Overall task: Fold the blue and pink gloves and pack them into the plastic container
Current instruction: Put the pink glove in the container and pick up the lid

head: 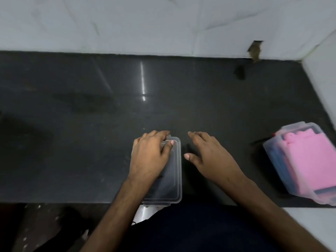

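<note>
A clear plastic lid [174,180] lies flat on the black counter near its front edge. My left hand [151,157] rests on top of the lid, fingers curled over its far end, thumb pressed on it. My right hand [211,157] hovers just right of the lid, fingers spread, holding nothing. At the right edge stands the clear plastic container [272,160]. Inside it lies a folded pink glove [309,160] on top, with blue gloves [276,157] showing beneath along the left side.
The black stone counter [91,124] runs left and back to a white tiled wall [145,24]. A white side wall [325,79] closes the right. A chipped hole [255,51] marks the back wall. Below the counter's front edge is floor and dark clothing.
</note>
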### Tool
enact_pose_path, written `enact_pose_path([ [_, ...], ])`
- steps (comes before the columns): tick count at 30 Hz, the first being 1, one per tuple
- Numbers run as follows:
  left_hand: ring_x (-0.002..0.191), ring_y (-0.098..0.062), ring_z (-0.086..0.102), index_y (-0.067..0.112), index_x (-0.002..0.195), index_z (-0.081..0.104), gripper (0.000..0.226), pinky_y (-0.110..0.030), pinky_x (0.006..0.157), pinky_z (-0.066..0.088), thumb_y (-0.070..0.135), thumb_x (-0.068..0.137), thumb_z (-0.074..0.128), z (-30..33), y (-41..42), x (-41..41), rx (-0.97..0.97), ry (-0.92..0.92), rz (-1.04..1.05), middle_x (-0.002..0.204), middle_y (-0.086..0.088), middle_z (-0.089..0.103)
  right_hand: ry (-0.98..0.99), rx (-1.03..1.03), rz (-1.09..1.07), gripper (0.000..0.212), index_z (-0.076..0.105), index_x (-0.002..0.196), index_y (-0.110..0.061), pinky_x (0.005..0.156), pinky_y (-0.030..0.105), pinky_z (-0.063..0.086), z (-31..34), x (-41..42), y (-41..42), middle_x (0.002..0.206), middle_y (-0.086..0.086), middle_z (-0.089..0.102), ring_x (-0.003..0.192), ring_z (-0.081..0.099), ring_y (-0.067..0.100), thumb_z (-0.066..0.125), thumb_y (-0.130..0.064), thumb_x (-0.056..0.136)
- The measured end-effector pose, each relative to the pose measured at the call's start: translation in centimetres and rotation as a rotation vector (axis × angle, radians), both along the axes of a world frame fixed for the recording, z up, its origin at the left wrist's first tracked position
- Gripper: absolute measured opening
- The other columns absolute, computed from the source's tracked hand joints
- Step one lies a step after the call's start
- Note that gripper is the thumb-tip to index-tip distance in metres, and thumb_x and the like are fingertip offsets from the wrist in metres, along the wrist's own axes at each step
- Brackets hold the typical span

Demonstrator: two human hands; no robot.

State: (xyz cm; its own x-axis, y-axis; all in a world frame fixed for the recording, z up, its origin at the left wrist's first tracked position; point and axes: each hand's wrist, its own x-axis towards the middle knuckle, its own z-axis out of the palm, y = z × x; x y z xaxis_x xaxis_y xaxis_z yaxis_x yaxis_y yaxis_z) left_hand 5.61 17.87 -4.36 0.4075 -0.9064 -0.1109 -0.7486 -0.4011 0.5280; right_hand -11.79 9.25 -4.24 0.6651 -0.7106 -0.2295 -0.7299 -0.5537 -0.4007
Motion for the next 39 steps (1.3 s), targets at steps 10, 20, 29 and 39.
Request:
enact_pose_path([
  [10, 0.140, -0.029, 0.043, 0.017, 0.157, 0.031, 0.079, -0.048, 0.111, 0.044, 0.070, 0.098, 0.037, -3.3, 5.2, 3.5, 0.200, 0.412, 0.403, 0.153, -0.010, 0.040, 0.007, 0.501, -0.153, 0.101, -0.008, 0.161, -0.023, 0.104, 0.038, 0.040, -2.2, 5.4, 2.6, 0.165, 0.008, 0.016, 0.143, 0.041, 0.029, 0.051, -0.067, 0.092],
  [20, 0.107, -0.009, 0.073, 0.033, 0.107, 0.079, 0.058, -0.038, 0.095, 0.051, 0.077, 0.092, 0.044, 0.4, 0.6, 3.2, -0.380, 1.219, 0.498, 0.112, 0.006, 0.078, -0.628, 0.503, -0.514, 0.062, 0.051, 0.142, -0.026, 0.098, 0.042, 0.055, 1.5, 4.1, -0.5, 0.129, -0.011, 0.067, 0.123, 0.063, 0.014, 0.041, -0.066, 0.097],
  [29, 0.129, -0.016, 0.062, 0.005, 0.095, 0.078, 0.066, -0.040, 0.112, 0.044, 0.066, 0.091, 0.051, 3.2, -5.2, -2.6, -0.601, 1.882, 0.398, 0.134, -0.003, 0.069, -1.303, 0.600, -0.664, 0.074, 0.067, 0.082, -0.004, 0.120, 0.044, 0.023, 5.8, -1.9, -2.0, 0.118, 0.012, 0.074, 0.137, 0.052, 0.011, 0.029, -0.066, 0.096],
  [39, 0.119, -0.035, 0.069, 0.006, 0.146, 0.043, 0.055, -0.051, 0.097, 0.059, 0.001, 0.096, 0.064, 3.7, -9.8, -12.9, -0.338, 1.623, 0.267, 0.137, -0.022, 0.064, -0.867, 0.255, -0.769, 0.048, 0.050, 0.140, -0.045, 0.110, 0.046, 0.047, 5.5, -11.6, -4.1, 0.148, -0.020, 0.049, 0.137, 0.047, 0.008, 0.066, -0.030, 0.097],
])
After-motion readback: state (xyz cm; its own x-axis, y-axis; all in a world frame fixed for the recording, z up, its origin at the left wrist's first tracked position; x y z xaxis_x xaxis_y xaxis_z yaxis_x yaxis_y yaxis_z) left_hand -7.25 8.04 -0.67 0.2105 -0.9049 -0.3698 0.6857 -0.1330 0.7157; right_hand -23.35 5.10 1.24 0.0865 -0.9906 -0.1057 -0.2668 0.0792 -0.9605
